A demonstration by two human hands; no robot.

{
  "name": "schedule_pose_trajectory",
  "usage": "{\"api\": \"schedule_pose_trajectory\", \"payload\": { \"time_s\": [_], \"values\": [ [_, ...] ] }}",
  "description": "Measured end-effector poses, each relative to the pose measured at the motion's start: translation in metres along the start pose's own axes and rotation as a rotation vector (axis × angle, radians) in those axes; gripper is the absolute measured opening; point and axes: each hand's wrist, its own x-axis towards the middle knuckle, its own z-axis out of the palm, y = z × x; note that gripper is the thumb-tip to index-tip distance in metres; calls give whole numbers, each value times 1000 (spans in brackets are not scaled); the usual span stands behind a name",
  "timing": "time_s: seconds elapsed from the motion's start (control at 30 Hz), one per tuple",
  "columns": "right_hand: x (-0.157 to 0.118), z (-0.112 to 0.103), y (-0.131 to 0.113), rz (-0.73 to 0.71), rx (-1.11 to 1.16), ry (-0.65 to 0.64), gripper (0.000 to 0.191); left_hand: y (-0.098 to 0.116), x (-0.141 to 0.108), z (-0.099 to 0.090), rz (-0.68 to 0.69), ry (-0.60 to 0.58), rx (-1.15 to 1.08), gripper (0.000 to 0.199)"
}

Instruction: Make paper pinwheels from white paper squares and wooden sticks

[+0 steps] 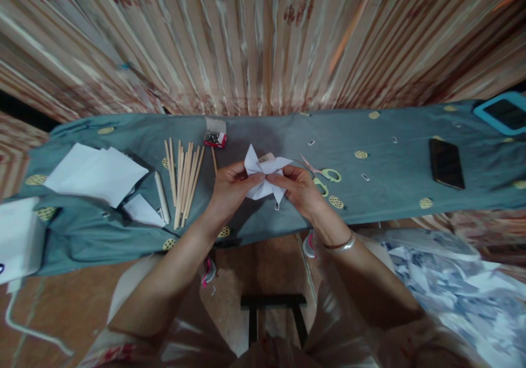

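A white folded paper pinwheel point(269, 166) with pointed blades is held up over the near middle of the cloth-covered table. My left hand point(235, 188) grips its left side, thumb near the centre. On the right side my right hand point(299, 188) pinches it, its thumb also near the centre. Scissors with green handles point(329, 175) lie just right of my right hand. Several wooden sticks point(187, 179) lie left of my left hand, and a single stick point(214, 160) is beside it. Behind them stands an open small red box point(215, 139) of small metal pieces.
White paper sheets point(94, 172), a smaller paper piece point(143, 210) and a white pen-like tool point(161, 195) lie at left. A white device point(20, 242) sits at the left edge. A phone point(447, 164) and blue-framed object point(503, 113) are at right.
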Motion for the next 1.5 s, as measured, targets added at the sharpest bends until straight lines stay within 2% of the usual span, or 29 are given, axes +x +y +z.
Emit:
{"api": "schedule_pose_trajectory", "payload": {
  "time_s": [0.5, 0.63, 0.73, 0.83, 0.9, 1.0, 1.17, 1.33, 1.5],
  "values": [
    [6, 3, 5, 10, 40, -4, 35, 3, -2, 0, -6, 5, 8, 29],
    [7, 0, 1, 4, 37, 36, 30, 5, 3, -8, 32, 45, 23, 36],
    [7, -3, -3, 4, 67, 58, 27, 5, 13, -30, 129, 139, 203, 41],
    [7, -6, -7, 7, 92, 79, 27, 2, 24, -62, 274, 193, 635, 30],
    [6, -8, -8, 7, 104, 88, 27, -1, 28, -82, 284, 185, 911, 27],
    [6, -11, -9, 0, 125, 86, 27, -7, 28, -98, 274, 178, 1149, 32],
    [6, -12, -10, -17, 143, 86, 29, -14, 26, -97, 237, 133, 1275, 42],
    [5, -12, -10, -16, 152, 97, 29, -11, 28, -93, 146, 131, 1362, 47],
    [4, -12, -10, -31, 169, 101, 30, -6, 21, -92, 80, 159, 1261, 48]
  ]
}}
